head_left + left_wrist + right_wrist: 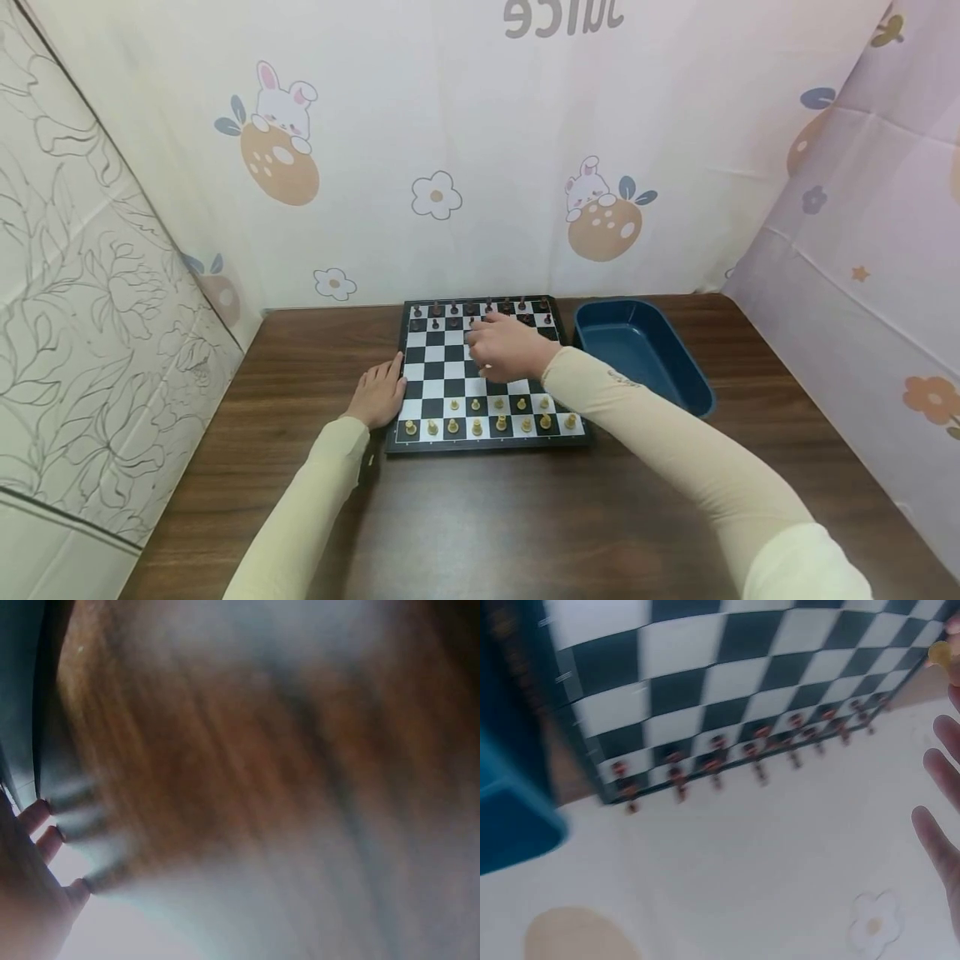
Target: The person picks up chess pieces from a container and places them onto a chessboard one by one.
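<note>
A black-and-white chessboard (pixel 435 371) lies on the wooden table. My right hand (pixel 510 346) hovers over its far middle part and hides some squares and dark pieces. In the right wrist view, its fingertips pinch a small yellow chess piece (pixel 940 652), while the other fingers (pixel 934 832) stay extended. My left hand (pixel 378 392) rests at the board's left edge, fingers stretched toward it and holding nothing. Yellow chess pieces (pixel 476 427) stand in the two near rows. Dark red chess pieces (pixel 417 311) fill the two far rows.
Right of the board sits a deep blue tray (pixel 630 337), close to the board's edge. A patterned curtain (pixel 450 125) hangs behind the brown table (pixel 480 517). Another patterned sheet (pixel 862 250) borders the right side, and a panel with line-drawn flowers (pixel 97 275) stands on the left.
</note>
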A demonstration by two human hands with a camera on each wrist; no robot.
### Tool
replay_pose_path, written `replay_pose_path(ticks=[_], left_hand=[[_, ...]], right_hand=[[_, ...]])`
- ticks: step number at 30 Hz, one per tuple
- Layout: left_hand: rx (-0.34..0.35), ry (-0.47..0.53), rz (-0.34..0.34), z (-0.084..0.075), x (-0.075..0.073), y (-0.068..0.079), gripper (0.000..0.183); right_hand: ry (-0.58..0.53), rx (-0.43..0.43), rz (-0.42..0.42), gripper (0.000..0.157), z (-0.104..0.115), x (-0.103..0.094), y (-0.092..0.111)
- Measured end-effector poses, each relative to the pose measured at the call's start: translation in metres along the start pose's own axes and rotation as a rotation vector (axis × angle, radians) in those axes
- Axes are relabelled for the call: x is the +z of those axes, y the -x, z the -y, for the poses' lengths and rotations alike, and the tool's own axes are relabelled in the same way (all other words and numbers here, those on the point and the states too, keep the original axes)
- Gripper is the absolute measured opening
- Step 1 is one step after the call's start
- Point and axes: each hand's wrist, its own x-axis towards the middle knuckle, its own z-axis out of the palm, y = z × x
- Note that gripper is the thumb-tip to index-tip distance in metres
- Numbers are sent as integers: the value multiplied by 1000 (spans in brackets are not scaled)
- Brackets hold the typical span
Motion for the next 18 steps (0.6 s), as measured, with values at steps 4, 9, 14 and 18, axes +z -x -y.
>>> replay_pose_path(ticks=[4,9,14,18], left_hand=[[-7,-6,1,0,0,0,56],[-22,-4,6,-1,-1,1,56],[-35,-2,14,-1,-1,-1,56],[-37,-10,16,1,0,-2,57]], right_hand=[[4,-32,2,10,17,3,-23],[17,-59,53,14,36,11,-49],[14,-81,81,15,47,24,-65],[9,-79,102,18,50,32,-72]])
